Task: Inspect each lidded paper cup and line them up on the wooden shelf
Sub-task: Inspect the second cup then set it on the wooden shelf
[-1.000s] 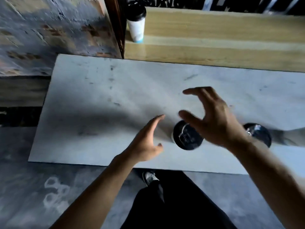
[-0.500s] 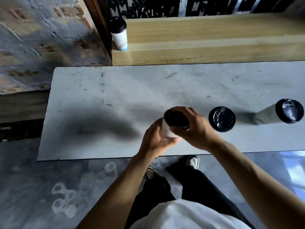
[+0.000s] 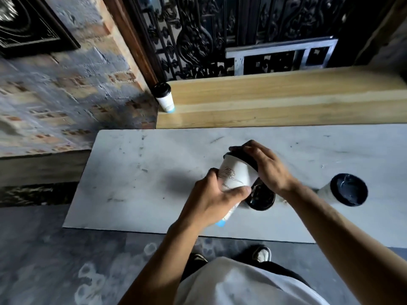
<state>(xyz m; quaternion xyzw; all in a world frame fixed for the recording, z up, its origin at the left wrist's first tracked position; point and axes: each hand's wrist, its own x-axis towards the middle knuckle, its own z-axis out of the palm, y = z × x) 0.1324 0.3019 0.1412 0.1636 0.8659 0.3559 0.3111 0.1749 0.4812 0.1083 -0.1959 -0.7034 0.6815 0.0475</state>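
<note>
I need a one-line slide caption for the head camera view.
Both hands tilt a lidded paper cup above the marble table.

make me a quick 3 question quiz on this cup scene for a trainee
1. True or false: the held cup is standing upright on the marble table.
2. How many lidded cups are already on the wooden shelf?
3. Which hand covers the black lid of the held cup? A) left hand B) right hand C) neither

Key
1. False: it is lifted and tilted, in the grip of both hands.
2. One, the shelf cup at the left end.
3. B: the right hand is over the lid, while the left hand wraps the body. Two more cups, the near cup and the far cup, wait on the table.
</note>
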